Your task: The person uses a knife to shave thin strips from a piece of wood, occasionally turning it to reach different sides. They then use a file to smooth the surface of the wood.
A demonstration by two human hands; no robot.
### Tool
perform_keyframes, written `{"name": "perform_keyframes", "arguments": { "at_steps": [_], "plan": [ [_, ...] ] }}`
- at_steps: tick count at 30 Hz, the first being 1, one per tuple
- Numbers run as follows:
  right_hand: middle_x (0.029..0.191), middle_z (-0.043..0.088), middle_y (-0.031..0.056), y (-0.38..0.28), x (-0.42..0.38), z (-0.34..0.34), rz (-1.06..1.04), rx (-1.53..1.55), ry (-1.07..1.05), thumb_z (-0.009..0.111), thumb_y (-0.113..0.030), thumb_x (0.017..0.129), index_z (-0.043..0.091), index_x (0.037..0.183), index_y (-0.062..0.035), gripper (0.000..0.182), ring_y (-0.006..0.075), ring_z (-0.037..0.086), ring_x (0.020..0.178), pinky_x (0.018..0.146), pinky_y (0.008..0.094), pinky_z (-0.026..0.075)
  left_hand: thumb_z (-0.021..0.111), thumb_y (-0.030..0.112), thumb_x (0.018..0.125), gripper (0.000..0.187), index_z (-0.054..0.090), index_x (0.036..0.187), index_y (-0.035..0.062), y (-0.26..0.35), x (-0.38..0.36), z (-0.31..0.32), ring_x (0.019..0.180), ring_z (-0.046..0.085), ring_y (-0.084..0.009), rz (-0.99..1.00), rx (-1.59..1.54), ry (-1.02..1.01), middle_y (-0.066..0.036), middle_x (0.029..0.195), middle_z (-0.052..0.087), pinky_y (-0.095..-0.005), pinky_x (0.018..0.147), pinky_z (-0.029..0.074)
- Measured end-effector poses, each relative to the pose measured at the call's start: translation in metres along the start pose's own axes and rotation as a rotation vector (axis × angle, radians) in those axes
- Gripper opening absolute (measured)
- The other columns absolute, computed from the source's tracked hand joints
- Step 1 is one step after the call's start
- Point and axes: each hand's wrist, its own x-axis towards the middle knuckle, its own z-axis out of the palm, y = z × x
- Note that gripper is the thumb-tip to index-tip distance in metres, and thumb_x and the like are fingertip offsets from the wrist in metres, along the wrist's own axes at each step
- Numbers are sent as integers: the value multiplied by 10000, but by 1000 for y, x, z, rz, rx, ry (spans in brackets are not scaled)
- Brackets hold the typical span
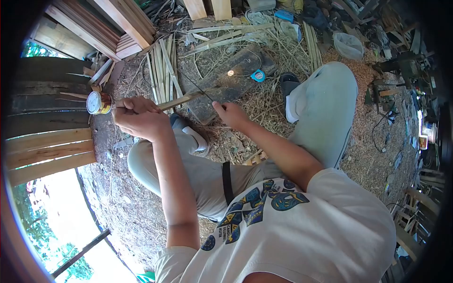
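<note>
My left hand point(141, 119) is closed around one end of a narrow wooden strip point(183, 100), probably split bamboo. The strip points right, over a dark, worn plank point(203, 109) on the ground. My right hand point(231, 115) is closed on a knife with a thin dark blade point(198, 87); its handle is hidden in my fingers. The blade slants up and left, crossing the strip near its far end. On the plank's right part lies a blue tape measure point(257, 76).
Split strips point(163, 70) lie beyond my left hand, with shavings point(278, 61) around the plank. A yellow-labelled can point(99, 103) stands left of my left hand. Planks point(125, 23) lean at upper left. A clear plastic bag point(348, 45) sits at upper right, near sawdust.
</note>
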Motion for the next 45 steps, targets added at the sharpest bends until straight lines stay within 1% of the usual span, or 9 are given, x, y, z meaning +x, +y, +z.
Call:
{"name": "perform_keyframes", "arguments": {
  "at_steps": [4,6,9,13,15,27,33,42,45],
  "plan": [
    [791,692,245,-23,-15,-1,24,34,-18,487,-610,1017,727,886,21,688,447,668,762,710,490,503,305,273,1033,323,438,798,97,0,-3,5,366,220,-109,-26,-5,-7,-3,515,305,-269,330,205],
    [694,635,160,-37,-24,12,-156,68,44,509,-570,1035,685,872,32,648,326,627,640,641,464,461,298,269,1032,318,438,804,95,0,-2,4,366,225,-111,-14,-7,-6,-2,512,299,-268,330,206],
    [707,645,166,-76,-42,4,-252,1,15,517,-569,1034,685,878,25,637,328,642,661,653,455,465,295,272,1028,312,435,816,92,-1,-3,2,366,241,-114,18,70,-21,0,503,288,-263,329,214],
    [725,659,180,6,1,24,-242,104,159,521,-568,1033,705,914,25,633,330,665,695,674,453,481,330,305,989,317,444,749,133,-4,-3,-1,350,244,-120,33,70,-33,4,476,281,-283,326,209],
    [851,706,254,31,15,5,-21,-44,78,489,-607,1014,729,924,11,669,469,688,866,769,516,520,337,308,989,317,442,743,138,-2,-6,0,346,245,-121,3,32,-82,4,467,273,-280,327,213],
    [803,699,218,-51,-19,3,-210,5,9,542,-584,1003,720,932,-18,598,431,683,792,722,483,518,307,244,1008,301,433,767,112,-3,-1,3,372,250,-101,-37,-29,-69,12,509,269,-268,337,190],
    [672,620,172,67,28,0,130,-93,25,479,-603,1039,678,856,9,669,320,577,613,654,458,467,370,303,959,297,458,721,149,-1,-1,2,344,237,-119,-53,-17,-75,10,466,302,-275,332,218],
    [758,687,211,-24,-3,15,-236,39,37,486,-620,1016,721,948,-18,649,423,678,739,731,518,507,328,271,1002,272,445,805,126,-6,8,-1,358,237,-102,-53,-56,-78,9,491,279,-266,330,191],
    [775,688,212,41,10,28,-161,35,37,470,-613,1025,724,942,-19,651,419,680,767,730,523,501,330,275,1002,276,445,800,126,-6,12,0,358,239,-103,-61,-61,-76,10,489,274,-266,331,191]
  ]
}}
